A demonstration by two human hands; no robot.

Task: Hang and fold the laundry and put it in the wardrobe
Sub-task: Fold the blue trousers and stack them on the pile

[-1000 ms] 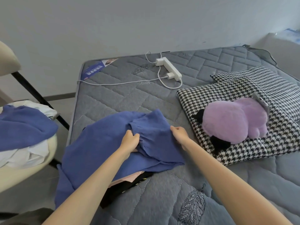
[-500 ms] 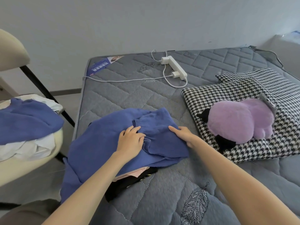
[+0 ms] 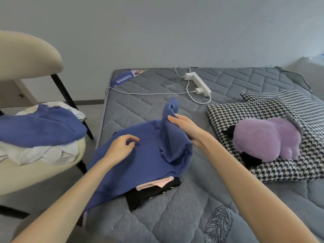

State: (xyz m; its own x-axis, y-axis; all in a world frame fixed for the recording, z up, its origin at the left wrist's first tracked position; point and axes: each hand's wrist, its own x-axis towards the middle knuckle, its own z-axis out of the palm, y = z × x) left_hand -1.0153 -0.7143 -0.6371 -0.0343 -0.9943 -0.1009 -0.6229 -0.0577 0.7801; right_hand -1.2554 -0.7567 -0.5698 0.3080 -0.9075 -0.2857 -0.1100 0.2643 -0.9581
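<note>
Step in hand: folding the sleeve of the sweater (image 3: pixel 140 163) across its body.

1. Well left of the left grip, more laundry (image 3: pixel 40 127) waits on the chair (image 3: pixel 26 55).
2. The left grip (image 3: pixel 121 148) rests on the sweater body with fingers loosely curled, and holds nothing that shows. Flatten it and press there to anchor the fold line.
3. The sweater lies on the bed (image 3: pixel 157 216) under both grips, atop a pile (image 3: pixel 152 188) of pink and black garments. Do not shift that pile.
4. The right grip (image 3: pixel 185 128) holds the sleeve raised upright. Its thumb is hidden behind the cloth. Carry the sleeve toward the left grip, lay it flat, then smooth outward.
5. Right of the right grip lie the pillow (image 3: pixel 280 106) and the plush (image 3: pixel 266 139). Avoid dragging cloth onto them.
</note>
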